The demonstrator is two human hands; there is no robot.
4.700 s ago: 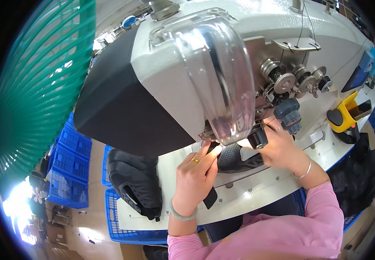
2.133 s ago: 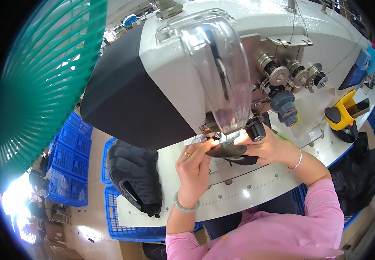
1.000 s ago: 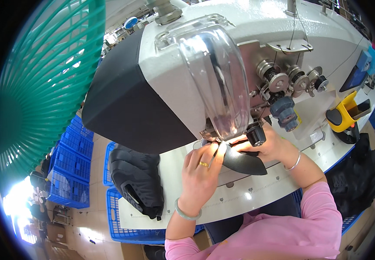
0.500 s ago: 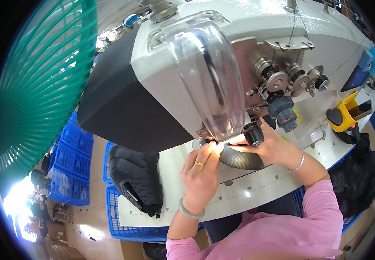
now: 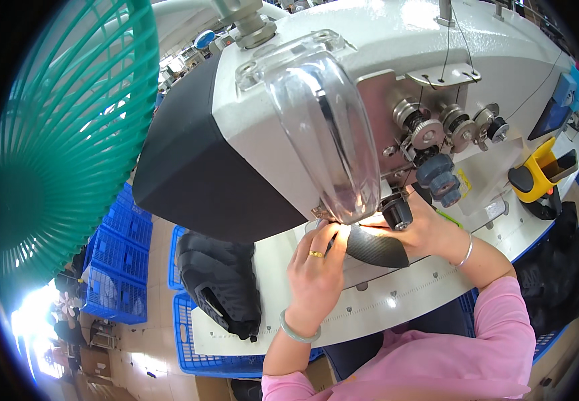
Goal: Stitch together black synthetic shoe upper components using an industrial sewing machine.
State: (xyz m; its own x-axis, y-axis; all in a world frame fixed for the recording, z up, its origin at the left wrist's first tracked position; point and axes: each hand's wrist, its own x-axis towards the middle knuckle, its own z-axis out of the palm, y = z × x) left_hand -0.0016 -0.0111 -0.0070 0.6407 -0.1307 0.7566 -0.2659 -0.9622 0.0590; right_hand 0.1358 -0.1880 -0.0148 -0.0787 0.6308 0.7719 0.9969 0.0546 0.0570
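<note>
A big green fan [image 5: 69, 160] with lots of thin bars fills the left side, and blue crates [image 5: 117, 277] are piled up past it on the shiny tan floor [image 5: 159, 301]. A brown box [image 5: 95, 361] sits lower down. Over on the right are a yellow and black holder [image 5: 538, 170] and, farther back, a dark screen [image 5: 550, 117].

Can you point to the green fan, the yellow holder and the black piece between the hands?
Green fan [image 5: 69, 157], head view: its ribbed guard.
Yellow holder [image 5: 536, 175], head view: its body.
Black piece [image 5: 379, 248], head view: its patterned surface.
</note>
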